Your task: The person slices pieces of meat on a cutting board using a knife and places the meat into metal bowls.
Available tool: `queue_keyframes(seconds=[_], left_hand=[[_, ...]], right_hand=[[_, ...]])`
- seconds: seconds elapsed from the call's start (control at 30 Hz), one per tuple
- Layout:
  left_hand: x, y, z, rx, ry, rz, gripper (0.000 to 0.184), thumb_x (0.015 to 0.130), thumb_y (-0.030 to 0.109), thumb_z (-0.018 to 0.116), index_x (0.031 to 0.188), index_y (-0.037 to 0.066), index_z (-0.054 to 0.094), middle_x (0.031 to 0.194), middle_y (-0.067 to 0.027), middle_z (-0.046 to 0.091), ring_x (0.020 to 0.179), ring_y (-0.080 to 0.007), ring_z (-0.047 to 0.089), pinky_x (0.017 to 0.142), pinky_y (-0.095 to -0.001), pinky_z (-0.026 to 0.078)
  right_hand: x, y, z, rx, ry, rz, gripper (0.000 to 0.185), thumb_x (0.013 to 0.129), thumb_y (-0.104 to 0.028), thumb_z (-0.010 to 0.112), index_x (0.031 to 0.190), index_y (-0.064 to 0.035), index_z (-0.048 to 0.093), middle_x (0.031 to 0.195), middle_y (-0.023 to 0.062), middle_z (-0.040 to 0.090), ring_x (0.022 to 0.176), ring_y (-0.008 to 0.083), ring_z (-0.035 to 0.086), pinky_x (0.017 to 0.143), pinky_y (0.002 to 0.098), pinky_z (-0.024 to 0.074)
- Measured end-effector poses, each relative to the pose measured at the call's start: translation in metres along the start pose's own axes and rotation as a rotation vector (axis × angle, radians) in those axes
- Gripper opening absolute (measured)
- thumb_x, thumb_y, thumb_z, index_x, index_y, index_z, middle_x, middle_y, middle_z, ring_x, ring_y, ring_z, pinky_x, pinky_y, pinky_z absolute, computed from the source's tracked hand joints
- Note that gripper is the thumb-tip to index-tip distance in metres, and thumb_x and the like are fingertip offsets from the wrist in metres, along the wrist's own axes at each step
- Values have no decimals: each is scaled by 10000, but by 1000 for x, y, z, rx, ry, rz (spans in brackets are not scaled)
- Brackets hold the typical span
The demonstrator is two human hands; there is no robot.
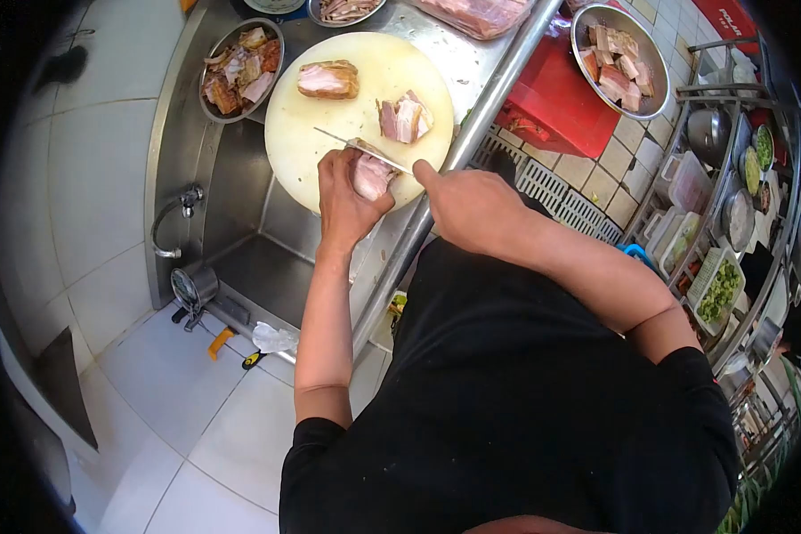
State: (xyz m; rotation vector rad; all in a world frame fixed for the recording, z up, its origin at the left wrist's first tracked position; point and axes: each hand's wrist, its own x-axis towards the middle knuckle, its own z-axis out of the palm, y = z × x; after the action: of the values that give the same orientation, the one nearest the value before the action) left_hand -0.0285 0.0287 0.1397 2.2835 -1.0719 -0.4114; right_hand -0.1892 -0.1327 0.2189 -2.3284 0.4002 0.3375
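Observation:
On a round white cutting board (307, 120) my left hand (345, 198) presses a piece of meat (373, 177) down with bent fingers. My right hand (473, 206) is closed round the handle of a knife, which is hidden in the fist. The thin blade of the knife (378, 155) lies across the far end of that meat, close to my left fingertips. A browned meat chunk (328, 79) sits farther back on the board, and a few cut pieces (405, 118) lie to its right.
A metal bowl of meat (240, 73) stands left of the board, beside the sink (267, 258). Another bowl of meat chunks (620, 64) is at the right, by a red surface (561, 102). Bagged meat (481, 11) is at the back. Shelves with food containers (719, 289) stand far right.

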Motion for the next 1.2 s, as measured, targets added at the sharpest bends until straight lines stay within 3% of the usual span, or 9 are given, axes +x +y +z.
queue_keyframes(seconds=[0.13,0.57,0.97,1.2], left_hand=[[0,2,1,1,25,-52,775,595,158,841,1280,9,511,1278,-206,517,1213,-397,512,1039,-452,459],[0,-4,4,6,-20,-122,846,593,217,848,1338,10,503,1391,-238,480,1284,-425,469,1085,-479,424],[1,-9,11,19,71,-23,814,590,207,857,1301,25,504,1325,-231,498,1216,-418,505,1038,-483,448],[3,-8,13,35,69,10,774,592,181,839,1270,-2,514,1227,-210,533,1157,-398,533,998,-461,470]], right_hand=[[0,-3,8,8,37,-30,249,879,-56,530,1115,1,473,781,245,680,751,441,688,654,550,537],[-7,-8,10,-55,-66,24,197,891,-38,525,1070,-9,450,747,178,661,701,377,692,583,491,535],[27,-7,24,80,44,-13,209,910,-24,498,1106,14,435,809,262,677,781,435,691,670,542,533],[1,-5,12,148,-28,18,177,912,-10,470,1081,33,442,795,291,663,791,468,679,688,561,527]])
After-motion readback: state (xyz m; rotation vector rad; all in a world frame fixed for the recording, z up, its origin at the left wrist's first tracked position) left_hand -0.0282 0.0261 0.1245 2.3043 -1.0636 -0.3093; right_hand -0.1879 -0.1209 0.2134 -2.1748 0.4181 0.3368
